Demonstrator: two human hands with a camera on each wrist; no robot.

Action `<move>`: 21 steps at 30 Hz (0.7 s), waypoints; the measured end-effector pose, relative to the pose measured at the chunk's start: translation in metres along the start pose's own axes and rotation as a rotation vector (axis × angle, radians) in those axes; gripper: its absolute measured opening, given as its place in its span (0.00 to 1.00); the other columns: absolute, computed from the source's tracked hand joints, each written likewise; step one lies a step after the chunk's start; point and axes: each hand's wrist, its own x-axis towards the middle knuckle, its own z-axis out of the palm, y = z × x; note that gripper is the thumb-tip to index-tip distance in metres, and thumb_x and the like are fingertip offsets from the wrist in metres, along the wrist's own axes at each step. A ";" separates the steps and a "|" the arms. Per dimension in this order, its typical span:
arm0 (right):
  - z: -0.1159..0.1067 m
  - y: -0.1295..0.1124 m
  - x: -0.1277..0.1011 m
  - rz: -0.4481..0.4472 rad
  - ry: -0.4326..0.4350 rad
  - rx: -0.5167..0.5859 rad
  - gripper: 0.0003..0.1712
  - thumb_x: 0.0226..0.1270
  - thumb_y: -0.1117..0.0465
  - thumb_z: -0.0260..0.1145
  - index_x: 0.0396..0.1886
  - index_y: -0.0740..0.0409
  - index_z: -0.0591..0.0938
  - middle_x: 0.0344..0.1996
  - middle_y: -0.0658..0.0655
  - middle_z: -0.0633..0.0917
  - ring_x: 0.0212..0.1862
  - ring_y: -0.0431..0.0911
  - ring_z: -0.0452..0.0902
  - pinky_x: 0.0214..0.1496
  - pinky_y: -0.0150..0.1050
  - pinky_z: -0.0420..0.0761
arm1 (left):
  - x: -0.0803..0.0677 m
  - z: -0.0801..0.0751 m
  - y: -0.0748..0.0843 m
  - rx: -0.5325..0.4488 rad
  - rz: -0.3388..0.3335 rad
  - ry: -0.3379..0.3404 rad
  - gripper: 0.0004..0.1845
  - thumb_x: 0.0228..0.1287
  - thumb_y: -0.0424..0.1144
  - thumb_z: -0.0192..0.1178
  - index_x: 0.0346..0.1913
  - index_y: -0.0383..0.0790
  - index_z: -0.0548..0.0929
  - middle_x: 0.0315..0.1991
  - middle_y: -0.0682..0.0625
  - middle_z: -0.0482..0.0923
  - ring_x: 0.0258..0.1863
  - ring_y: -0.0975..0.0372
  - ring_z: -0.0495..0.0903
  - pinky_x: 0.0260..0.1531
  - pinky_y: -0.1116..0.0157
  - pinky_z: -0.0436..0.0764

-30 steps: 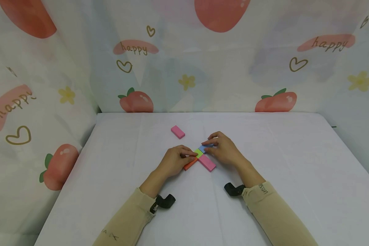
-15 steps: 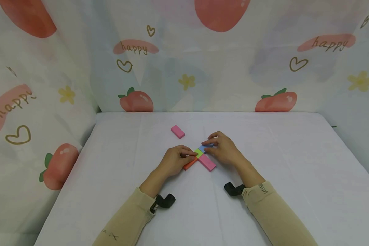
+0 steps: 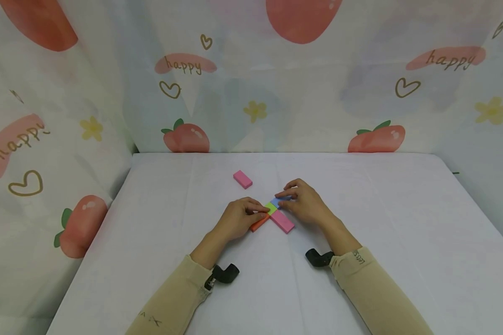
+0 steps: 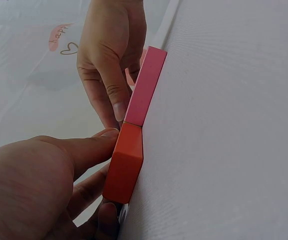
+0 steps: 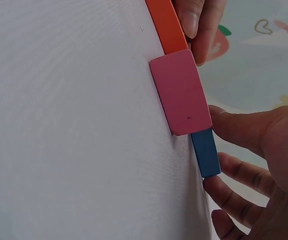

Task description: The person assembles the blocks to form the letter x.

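A green block lies at the centre of a small group on the white table. An orange block reaches toward the lower left, a blue block toward the upper right, and a pink block toward the lower right. My left hand holds the orange block, thumb along its upper edge and fingers at its outer end. With thumb and fingers around the blue block, my right hand covers most of it in the head view.
A second pink block lies apart, farther back and to the left of the group. Behind the white table hangs a printed curtain, with another stretch along the left side. Dark wrist cameras jut from both sleeves.
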 end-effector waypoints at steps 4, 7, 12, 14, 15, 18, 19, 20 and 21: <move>0.000 -0.001 0.000 0.001 -0.001 0.001 0.15 0.63 0.53 0.69 0.50 0.45 0.87 0.54 0.51 0.73 0.52 0.49 0.73 0.54 0.48 0.74 | 0.000 0.000 0.000 -0.005 0.004 -0.002 0.08 0.62 0.49 0.65 0.44 0.63 0.88 0.45 0.64 0.80 0.43 0.67 0.77 0.41 0.67 0.76; -0.001 -0.001 -0.001 0.001 -0.001 -0.007 0.15 0.63 0.53 0.69 0.49 0.44 0.87 0.54 0.51 0.73 0.51 0.49 0.73 0.53 0.47 0.74 | 0.000 0.000 0.000 -0.004 0.004 -0.005 0.09 0.63 0.49 0.65 0.44 0.63 0.88 0.45 0.64 0.80 0.44 0.67 0.77 0.41 0.67 0.76; -0.002 -0.002 -0.002 -0.006 0.001 -0.017 0.15 0.63 0.54 0.69 0.49 0.44 0.87 0.55 0.52 0.73 0.50 0.50 0.72 0.51 0.47 0.74 | -0.001 0.000 0.000 -0.004 0.005 -0.008 0.09 0.63 0.49 0.64 0.45 0.62 0.88 0.46 0.64 0.80 0.44 0.67 0.77 0.42 0.67 0.76; -0.002 -0.002 -0.002 -0.007 0.001 -0.017 0.15 0.63 0.54 0.69 0.50 0.44 0.87 0.55 0.52 0.73 0.50 0.50 0.72 0.51 0.47 0.74 | -0.001 0.000 0.000 -0.005 0.007 -0.006 0.09 0.63 0.49 0.65 0.45 0.61 0.88 0.46 0.64 0.80 0.44 0.67 0.77 0.42 0.67 0.76; -0.002 -0.002 -0.002 -0.007 0.001 -0.017 0.15 0.63 0.54 0.69 0.50 0.45 0.87 0.55 0.52 0.73 0.50 0.50 0.72 0.51 0.47 0.74 | -0.001 0.000 0.000 -0.005 0.009 -0.005 0.09 0.63 0.49 0.65 0.45 0.61 0.88 0.46 0.64 0.80 0.44 0.67 0.77 0.42 0.67 0.76; -0.002 -0.002 -0.002 -0.004 0.002 -0.015 0.15 0.62 0.54 0.70 0.49 0.44 0.87 0.55 0.52 0.73 0.50 0.50 0.73 0.52 0.47 0.75 | -0.001 -0.001 0.001 -0.005 0.013 -0.002 0.09 0.63 0.49 0.65 0.44 0.61 0.88 0.46 0.64 0.80 0.43 0.67 0.77 0.42 0.67 0.76; -0.002 -0.002 -0.002 -0.007 0.001 -0.015 0.15 0.62 0.54 0.70 0.49 0.45 0.87 0.55 0.52 0.73 0.50 0.50 0.73 0.52 0.47 0.75 | -0.001 -0.001 0.001 -0.003 0.013 -0.001 0.09 0.63 0.49 0.65 0.44 0.62 0.88 0.46 0.64 0.80 0.43 0.67 0.77 0.42 0.67 0.76; -0.002 -0.002 -0.002 -0.009 0.001 -0.015 0.15 0.63 0.54 0.69 0.50 0.45 0.87 0.55 0.53 0.73 0.51 0.50 0.73 0.52 0.47 0.75 | -0.001 -0.001 0.001 -0.002 0.014 0.000 0.09 0.63 0.49 0.65 0.44 0.62 0.88 0.46 0.64 0.80 0.43 0.67 0.77 0.41 0.67 0.76; -0.002 -0.002 -0.002 -0.012 0.001 -0.015 0.15 0.63 0.54 0.69 0.50 0.45 0.87 0.55 0.53 0.73 0.51 0.50 0.72 0.51 0.47 0.74 | -0.001 -0.001 0.001 -0.001 0.012 0.000 0.09 0.63 0.49 0.65 0.44 0.62 0.88 0.46 0.64 0.80 0.43 0.67 0.77 0.41 0.67 0.76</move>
